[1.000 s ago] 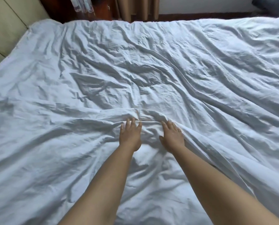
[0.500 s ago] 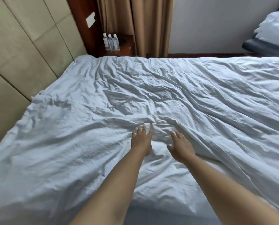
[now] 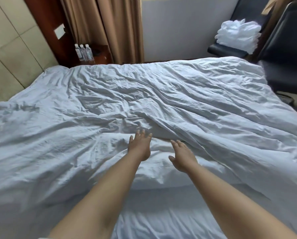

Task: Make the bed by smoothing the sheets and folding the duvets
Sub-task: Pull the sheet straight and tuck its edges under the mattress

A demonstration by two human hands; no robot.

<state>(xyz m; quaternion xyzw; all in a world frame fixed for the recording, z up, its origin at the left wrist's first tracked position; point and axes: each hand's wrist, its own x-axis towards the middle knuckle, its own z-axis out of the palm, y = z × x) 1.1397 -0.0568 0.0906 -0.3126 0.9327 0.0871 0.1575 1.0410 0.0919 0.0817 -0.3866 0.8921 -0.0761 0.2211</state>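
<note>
At the upper left of the frame a padded beige headboard (image 3: pixel 11 54) runs along the bed's edge, and beside it a dark wooden panel carries a white wall plate (image 3: pixel 59 33). Three clear water bottles (image 3: pixel 84 52) stand together on the wooden nightstand (image 3: pixel 100 55) just right of that, in front of tan curtains (image 3: pixel 106 26).

The white duvet (image 3: pixel 187 104) fills the middle of the frame, spread over nearly the whole bed and heavily creased (the deepest ridge runs diagonally from centre towards the lower right). Along the bottom edge a strip of white sheet (image 3: pixel 163 223) shows below the duvet's near hem.

My left hand (image 3: pixel 140 146) lies at centre frame, fingers straight and spread, palm down on the duvet. My right hand (image 3: pixel 182 157) is just beside it, fingers likewise extended and relaxed, gripping nothing; whether its palm touches the cloth I cannot tell.

At the upper right, a heap of white linen (image 3: pixel 237 36) sits on a dark chair (image 3: pixel 230 50) against the pale wall.
</note>
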